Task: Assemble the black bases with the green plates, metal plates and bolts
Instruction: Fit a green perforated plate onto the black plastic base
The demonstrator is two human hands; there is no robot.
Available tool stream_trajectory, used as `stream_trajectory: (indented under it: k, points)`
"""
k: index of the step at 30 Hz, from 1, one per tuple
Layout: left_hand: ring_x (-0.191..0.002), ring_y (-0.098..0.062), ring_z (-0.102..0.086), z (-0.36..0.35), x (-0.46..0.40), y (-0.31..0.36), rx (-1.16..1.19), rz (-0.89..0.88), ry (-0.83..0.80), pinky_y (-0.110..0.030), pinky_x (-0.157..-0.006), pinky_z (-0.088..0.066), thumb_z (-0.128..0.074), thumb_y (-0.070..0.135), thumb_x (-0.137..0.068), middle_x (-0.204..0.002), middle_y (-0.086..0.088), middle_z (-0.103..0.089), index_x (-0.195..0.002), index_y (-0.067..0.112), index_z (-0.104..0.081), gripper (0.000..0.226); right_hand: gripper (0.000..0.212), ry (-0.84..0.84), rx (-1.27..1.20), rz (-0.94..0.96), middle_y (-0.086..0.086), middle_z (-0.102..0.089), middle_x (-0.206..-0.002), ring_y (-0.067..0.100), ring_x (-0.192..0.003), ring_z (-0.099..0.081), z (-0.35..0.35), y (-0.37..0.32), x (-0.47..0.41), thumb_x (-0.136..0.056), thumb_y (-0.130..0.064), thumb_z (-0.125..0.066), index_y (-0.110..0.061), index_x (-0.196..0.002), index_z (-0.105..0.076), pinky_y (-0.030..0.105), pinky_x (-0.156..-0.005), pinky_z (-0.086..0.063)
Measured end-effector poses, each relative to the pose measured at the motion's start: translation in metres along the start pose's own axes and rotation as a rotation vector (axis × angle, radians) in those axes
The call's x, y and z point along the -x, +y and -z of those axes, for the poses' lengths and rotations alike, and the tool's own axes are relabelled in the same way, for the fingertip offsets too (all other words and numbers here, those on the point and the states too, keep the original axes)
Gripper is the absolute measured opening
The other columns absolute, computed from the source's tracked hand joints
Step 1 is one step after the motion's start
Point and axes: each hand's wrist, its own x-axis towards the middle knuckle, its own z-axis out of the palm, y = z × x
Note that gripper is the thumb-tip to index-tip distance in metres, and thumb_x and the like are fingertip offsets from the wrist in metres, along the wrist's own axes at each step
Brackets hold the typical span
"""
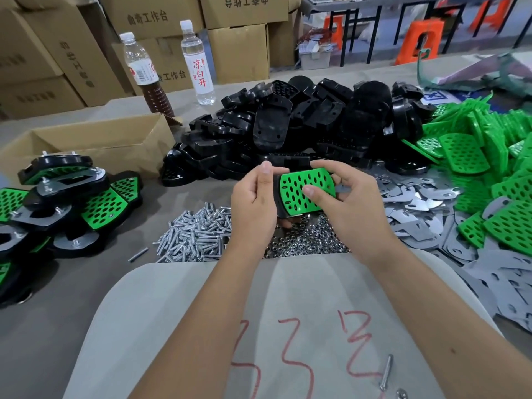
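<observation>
Above the table's middle I hold a black base (278,194) with a perforated green plate (299,185) pressed onto its top. My left hand (254,197) grips the base's left end, thumb on its upper edge. My right hand (342,194) grips the right end, its thumb lying on the green plate. Beneath them lie a heap of bolts (195,234) and a heap of nuts (305,240). Loose black bases (302,122) are piled behind, green plates (483,156) at the right, and metal plates (417,203) between.
Finished assemblies (63,203) are stacked at the left beside an open cardboard box (95,142). Two bottles (198,59) stand at the back before stacked cartons. A grey sheet with red marks (288,341) lies nearest me, with one bolt (386,372) on it.
</observation>
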Motion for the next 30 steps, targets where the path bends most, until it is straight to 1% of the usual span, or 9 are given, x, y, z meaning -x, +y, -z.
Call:
stream_trajectory:
  k: [7,11,14,18,22,24,26,28,30]
  points:
    - [-0.064,-0.030,-0.075,0.000,0.000,-0.001,0.031,-0.008,-0.065,-0.029,-0.041,-0.051,-0.045,0.049,-0.108,-0.086,-0.009,-0.073,-0.104,0.020,-0.073,0.040,0.033,0.057,0.020,0.043,-0.007,-0.067,-0.095,0.020,-0.089,-0.074,-0.002,0.000,0.002,-0.092,-0.017,-0.080,-0.026,-0.122,-0.071,0.029,-0.059,-0.062]
    - [-0.063,-0.025,-0.074,0.000,0.000,-0.001,0.020,-0.009,-0.069,-0.028,-0.039,-0.049,-0.047,0.043,-0.110,-0.085,-0.008,-0.073,-0.103,0.015,-0.070,0.037,0.029,0.052,0.047,0.045,0.001,-0.069,-0.095,0.028,-0.091,-0.072,-0.003,0.001,0.002,-0.091,-0.018,-0.081,-0.026,-0.116,-0.069,0.046,-0.078,-0.063]
    - [-0.060,-0.027,-0.072,0.000,0.000,-0.002,0.004,0.024,-0.041,-0.026,-0.038,-0.047,-0.045,0.042,-0.110,-0.084,-0.012,-0.073,-0.098,0.017,-0.070,0.038,0.029,0.058,0.049,0.032,0.003,-0.069,-0.097,0.027,-0.092,-0.070,-0.005,0.001,0.002,-0.090,-0.019,-0.082,-0.025,-0.114,-0.068,0.050,-0.080,-0.061]
    - [-0.060,-0.026,-0.071,-0.001,-0.001,-0.003,-0.009,0.045,-0.017,-0.026,-0.038,-0.045,-0.051,0.043,-0.108,-0.083,-0.012,-0.072,-0.096,0.018,-0.070,0.034,0.028,0.087,0.086,0.023,0.004,-0.068,-0.091,0.019,-0.087,-0.067,-0.009,0.000,0.002,-0.088,-0.020,-0.084,-0.024,-0.108,-0.065,0.041,-0.078,-0.060]
    - [-0.081,-0.028,-0.073,0.000,-0.001,-0.006,-0.100,-0.018,-0.051,-0.031,-0.051,-0.050,-0.076,0.044,-0.088,-0.092,-0.002,-0.073,-0.098,0.024,-0.069,0.023,0.028,0.112,0.129,0.029,0.002,-0.065,-0.082,0.014,-0.079,-0.066,-0.011,0.000,0.003,-0.086,-0.021,-0.085,-0.025,-0.102,-0.062,0.021,-0.062,-0.052]
    - [-0.089,-0.025,-0.073,0.000,-0.002,-0.006,-0.113,-0.031,-0.058,-0.033,-0.059,-0.051,-0.080,0.041,-0.083,-0.098,0.003,-0.073,-0.101,0.024,-0.068,0.027,0.028,0.110,0.122,0.016,0.006,-0.066,-0.084,0.019,-0.081,-0.067,-0.011,0.001,0.003,-0.085,-0.023,-0.085,-0.025,-0.100,-0.062,0.028,-0.064,-0.054]
    - [-0.090,-0.012,-0.071,0.000,-0.003,-0.006,-0.083,-0.034,-0.040,-0.036,-0.067,-0.058,-0.080,0.039,-0.080,-0.096,0.012,-0.073,-0.100,0.021,-0.068,0.030,0.032,0.114,0.080,0.005,0.011,-0.066,-0.088,0.027,-0.083,-0.067,-0.010,0.001,0.004,-0.084,-0.027,-0.087,-0.027,-0.100,-0.059,0.036,-0.066,-0.057]
    - [-0.085,-0.002,-0.068,0.001,-0.003,-0.007,-0.036,-0.027,-0.031,-0.032,-0.070,-0.060,-0.081,0.036,-0.082,-0.091,0.017,-0.073,-0.099,0.020,-0.069,0.027,0.039,0.131,0.032,0.003,0.010,-0.067,-0.090,0.029,-0.084,-0.066,-0.008,0.000,0.005,-0.081,-0.031,-0.090,-0.029,-0.100,-0.057,0.037,-0.067,-0.057]
    - [-0.086,-0.007,-0.071,0.002,-0.004,-0.008,0.011,-0.003,-0.038,-0.029,-0.068,-0.059,-0.081,0.030,-0.086,-0.091,0.013,-0.074,-0.099,0.020,-0.070,0.020,0.042,0.140,0.020,0.011,0.006,-0.068,-0.090,0.028,-0.084,-0.066,-0.007,-0.001,0.006,-0.078,-0.036,-0.092,-0.030,-0.101,-0.058,0.039,-0.068,-0.058]
